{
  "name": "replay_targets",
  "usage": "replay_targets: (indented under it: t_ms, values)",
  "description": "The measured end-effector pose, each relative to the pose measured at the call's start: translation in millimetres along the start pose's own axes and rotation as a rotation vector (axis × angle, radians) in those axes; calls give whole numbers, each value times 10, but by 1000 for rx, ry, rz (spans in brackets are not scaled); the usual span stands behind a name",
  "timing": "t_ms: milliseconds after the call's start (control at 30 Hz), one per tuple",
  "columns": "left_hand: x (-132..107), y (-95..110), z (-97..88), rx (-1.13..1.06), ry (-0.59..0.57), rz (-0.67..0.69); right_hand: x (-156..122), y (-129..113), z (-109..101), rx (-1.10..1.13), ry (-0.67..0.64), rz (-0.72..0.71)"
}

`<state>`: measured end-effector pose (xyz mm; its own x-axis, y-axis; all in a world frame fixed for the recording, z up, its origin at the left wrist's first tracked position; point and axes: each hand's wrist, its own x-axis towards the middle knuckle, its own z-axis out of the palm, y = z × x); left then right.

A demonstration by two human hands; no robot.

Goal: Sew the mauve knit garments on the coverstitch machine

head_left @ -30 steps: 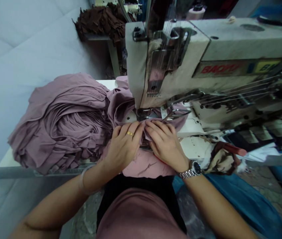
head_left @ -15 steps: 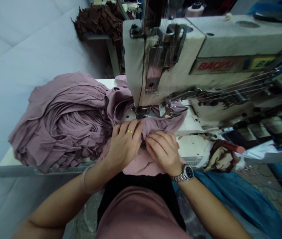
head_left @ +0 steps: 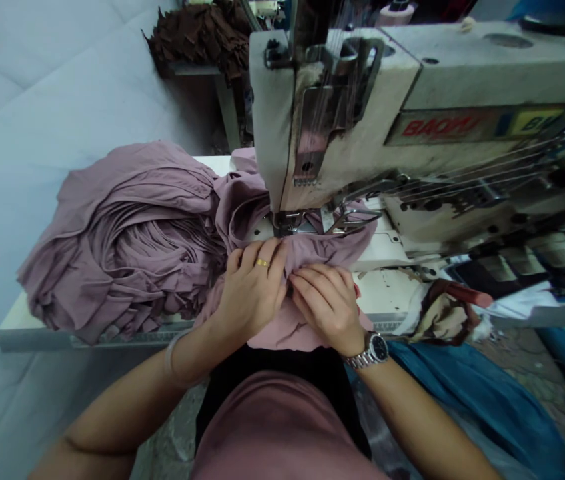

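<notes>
Hands barely shifted. Left hand (head_left: 252,293) and right hand (head_left: 325,307) together, clamped on mauve fabric (head_left: 307,257); presser foot (head_left: 287,222) at 12 o'clock, left hand nearer.

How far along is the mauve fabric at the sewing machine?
Possibly done: the gathered mauve fabric heap left of the machine, though stitching there can't be seen. In hand: the left hand and right hand hold a mauve fabric fold at the steel presser foot of the cream industrial sewing machine. Left: the loose mauve fabric below the hands, not yet under the foot.
</notes>
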<state>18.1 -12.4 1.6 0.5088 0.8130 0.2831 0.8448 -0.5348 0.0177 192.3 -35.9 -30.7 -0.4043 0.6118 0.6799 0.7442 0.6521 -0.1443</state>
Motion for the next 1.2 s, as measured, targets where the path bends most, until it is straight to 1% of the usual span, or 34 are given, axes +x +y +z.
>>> replay_targets:
  t_ms: [267, 400, 533, 633, 700, 767, 900, 967, 1033, 1133, 1200]
  values:
    - [-1, -5, -13, -16, -7, 15, 4, -14, -25, 12, -22, 10]
    - [-1, -15, -15, -22, -6, 24, 12, 10, -14, -21, -32, 11]
    - [1, -55, -15, -18, 7, 40, 113, 106, 11, -165, -100, 13]
    - [-7, -113, -13, -16, 18, 72, 204, 199, 8, -200, -161, -46]
    - [-20, -160, -5, -22, 31, 98, 244, 242, -9, -187, -187, -68]
    - [-34, -204, 10, -27, 56, 116, 269, 259, -31, -159, -195, -45]
    - [-33, -247, 37, -39, 106, 141, 301, 237, -64, 37, -135, 113]
    - [-18, -242, 37, -51, 108, 140, 311, 221, -71, 113, -132, 149]
    - [-2, -230, 32, -51, 107, 128, 312, 214, -75, 86, -172, 116]
    - [5, -226, 27, -51, 113, 119, 299, 225, -81, -26, -237, 37]
    - [-3, -237, 28, -61, 114, 129, 291, 235, -86, -67, -253, 5]
